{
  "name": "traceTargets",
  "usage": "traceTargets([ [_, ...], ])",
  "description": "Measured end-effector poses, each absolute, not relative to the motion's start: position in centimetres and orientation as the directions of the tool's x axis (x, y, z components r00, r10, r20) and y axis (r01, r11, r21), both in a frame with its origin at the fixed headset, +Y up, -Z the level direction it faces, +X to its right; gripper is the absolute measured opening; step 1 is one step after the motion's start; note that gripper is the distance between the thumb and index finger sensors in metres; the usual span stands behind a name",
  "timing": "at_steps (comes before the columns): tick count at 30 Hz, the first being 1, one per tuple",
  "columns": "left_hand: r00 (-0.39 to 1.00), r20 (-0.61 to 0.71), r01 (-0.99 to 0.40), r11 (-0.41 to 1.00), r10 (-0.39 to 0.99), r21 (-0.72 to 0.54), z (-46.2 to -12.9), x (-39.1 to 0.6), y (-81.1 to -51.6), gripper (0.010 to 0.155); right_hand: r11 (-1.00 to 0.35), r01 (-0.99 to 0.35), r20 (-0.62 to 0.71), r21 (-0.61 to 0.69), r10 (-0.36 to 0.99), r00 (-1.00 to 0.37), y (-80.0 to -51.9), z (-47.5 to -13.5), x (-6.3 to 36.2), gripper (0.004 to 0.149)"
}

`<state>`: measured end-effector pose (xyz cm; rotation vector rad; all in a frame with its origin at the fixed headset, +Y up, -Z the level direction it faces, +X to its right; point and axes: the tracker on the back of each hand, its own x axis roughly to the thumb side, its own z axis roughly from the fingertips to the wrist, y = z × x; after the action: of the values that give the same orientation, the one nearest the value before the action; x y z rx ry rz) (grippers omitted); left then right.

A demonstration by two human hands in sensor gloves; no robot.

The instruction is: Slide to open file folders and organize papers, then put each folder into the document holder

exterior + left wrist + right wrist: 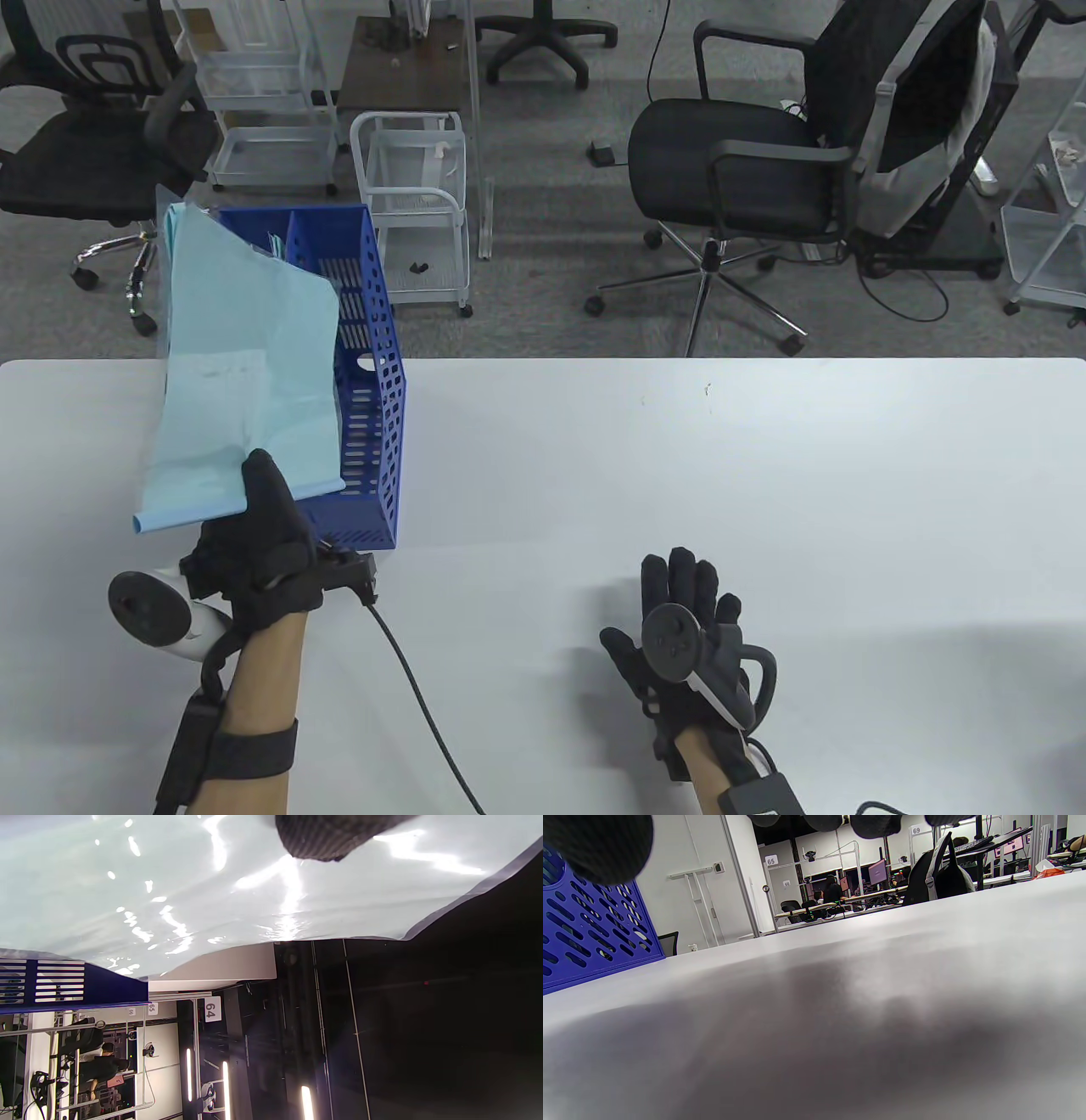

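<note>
I see the white counter (679, 475) running out of frame on both sides. At its left end stands the blue document holder (373, 407), its left side hidden behind the pale blue file folder (246, 373), which my left hand (254, 552) pinches at the lower spine, tilted over the holder. I cannot tell whether its far edge sits inside. My right hand (687, 628) rests flat on the counter, fingers spread, holding nothing.

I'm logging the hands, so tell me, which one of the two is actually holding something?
The left hand: it grips the near edge of the light blue folder over the blue document holder. The right hand lies open, holding nothing.
</note>
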<state>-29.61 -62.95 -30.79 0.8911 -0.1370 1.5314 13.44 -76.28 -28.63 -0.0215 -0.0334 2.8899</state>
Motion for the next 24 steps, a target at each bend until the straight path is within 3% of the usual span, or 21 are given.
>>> traceTargets([
  [13, 0.145, 0.555, -0.89, -0.137, 0.819, 0.434, -35.1, -28.5, -64.4, 0.056, -0.972, -0.236, -0.002, -0.015, 0.236, -0.972, -76.2, -28.5, 13.4, 0.093],
  [24, 0.226, 0.45, -0.886, -0.009, 0.864, 0.463, -37.4, -27.6, -68.1, 0.06, -0.974, -0.228, 0.005, -0.006, 0.228, -0.974, -76.2, -28.4, 13.2, 0.091],
])
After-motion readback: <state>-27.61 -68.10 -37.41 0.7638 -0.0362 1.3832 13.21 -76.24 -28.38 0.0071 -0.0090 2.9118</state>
